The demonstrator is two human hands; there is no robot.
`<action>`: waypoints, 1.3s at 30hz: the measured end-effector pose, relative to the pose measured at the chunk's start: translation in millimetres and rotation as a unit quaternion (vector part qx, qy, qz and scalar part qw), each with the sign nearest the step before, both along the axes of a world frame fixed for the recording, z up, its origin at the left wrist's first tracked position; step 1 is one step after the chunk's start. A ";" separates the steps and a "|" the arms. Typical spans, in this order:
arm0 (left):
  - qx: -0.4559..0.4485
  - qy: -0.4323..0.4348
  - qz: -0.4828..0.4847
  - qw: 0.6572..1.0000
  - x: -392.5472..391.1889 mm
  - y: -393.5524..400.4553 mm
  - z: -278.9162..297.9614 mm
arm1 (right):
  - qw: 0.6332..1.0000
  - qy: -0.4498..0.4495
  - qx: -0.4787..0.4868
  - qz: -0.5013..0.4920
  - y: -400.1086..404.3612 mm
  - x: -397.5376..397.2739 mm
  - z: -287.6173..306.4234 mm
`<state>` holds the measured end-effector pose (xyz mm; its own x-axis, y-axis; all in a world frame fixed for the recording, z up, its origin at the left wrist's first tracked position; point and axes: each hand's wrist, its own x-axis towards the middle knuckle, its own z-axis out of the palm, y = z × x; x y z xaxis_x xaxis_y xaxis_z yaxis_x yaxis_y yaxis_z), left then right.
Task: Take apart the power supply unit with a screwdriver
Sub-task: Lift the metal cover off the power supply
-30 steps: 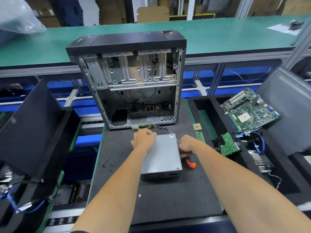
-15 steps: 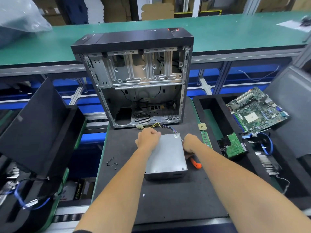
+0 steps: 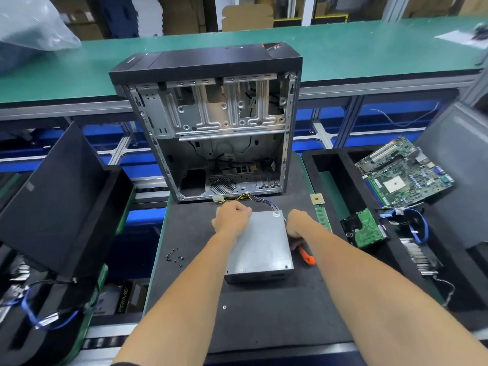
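green workbench (image 3: 343, 48) behind | cardboard boxes (image 3: 248, 18) beyond | blue shelving (image 3: 383, 120) beneath

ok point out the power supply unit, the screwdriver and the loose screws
power supply unit (image 3: 260, 244): head view, bare grey top face
screwdriver (image 3: 307, 257): head view, orange handle beside the unit
loose screws (image 3: 174, 257): head view, middle of the cluster

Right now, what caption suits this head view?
Both hands, left and right, grip a grey power supply box before an open computer case.

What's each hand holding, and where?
Right hand grips the orange-handled screwdriver at the handle's upper part. Left hand holds the power supply unit at its far left corner.
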<state>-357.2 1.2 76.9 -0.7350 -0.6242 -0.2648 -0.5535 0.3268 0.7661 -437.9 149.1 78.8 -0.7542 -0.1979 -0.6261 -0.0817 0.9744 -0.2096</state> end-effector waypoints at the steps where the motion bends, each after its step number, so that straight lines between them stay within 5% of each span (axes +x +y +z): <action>1: -0.001 0.001 -0.003 1.000 -0.3 0.0 0.2 | 1.000 -0.010 -0.006 -0.004 0.0 -1.4 -1.6; 13: -0.048 -0.010 -0.063 0.997 2.7 -9.9 6.2 | 0.997 -0.058 -0.033 -0.031 -3.0 0.9 5.5; 19: 0.032 -0.016 0.076 0.996 14.6 -32.8 -1.6 | 0.947 -0.165 -0.199 -0.190 -6.3 -4.1 16.0; 22: 0.216 -0.092 0.131 0.963 30.4 -31.6 -11.2 | 0.911 -0.198 -0.239 -0.270 -4.7 9.3 13.7; 25: 0.315 -0.098 0.122 0.936 42.1 -25.0 -19.0 | 0.914 -0.173 -0.233 -0.285 -8.9 15.5 17.7; 33: 0.370 -0.078 0.096 0.921 48.1 -19.4 -11.9 | 0.882 -0.211 -0.319 -0.276 -18.0 31.5 19.7; 39: 0.346 -0.099 0.076 0.930 49.6 -17.1 -9.2 | 0.903 -0.190 -0.306 -0.233 -20.3 32.4 16.2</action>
